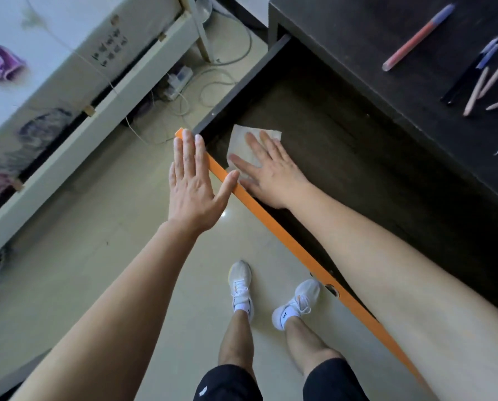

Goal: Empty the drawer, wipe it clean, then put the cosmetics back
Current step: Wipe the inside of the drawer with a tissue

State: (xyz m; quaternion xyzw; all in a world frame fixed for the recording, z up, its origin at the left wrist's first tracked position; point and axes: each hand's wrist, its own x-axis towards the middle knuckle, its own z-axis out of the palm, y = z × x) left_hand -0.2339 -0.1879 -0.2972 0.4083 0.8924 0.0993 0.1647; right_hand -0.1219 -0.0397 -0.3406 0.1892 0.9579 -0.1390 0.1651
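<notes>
Domestic bedroom. Evidence: white-framed bed [68, 157] with patterned bedding, power strip [181, 78] and loose cables [210, 82] on glossy floor tiles [82, 270], dark tabletop [357, 39] carrying cosmetic pencils [485, 85].

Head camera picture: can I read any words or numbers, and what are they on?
Nothing reads clearly.
Dark marks on the white panel: too blurred to read.
Dark mark on the sock: too small.
White logo on the black shorts: too small.

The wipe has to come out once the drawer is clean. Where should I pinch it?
Its far corner, from above: the wipe lies flat on the drawer floor, and that corner sticks out beyond the straight fingers of the right hand pressing it.
</notes>
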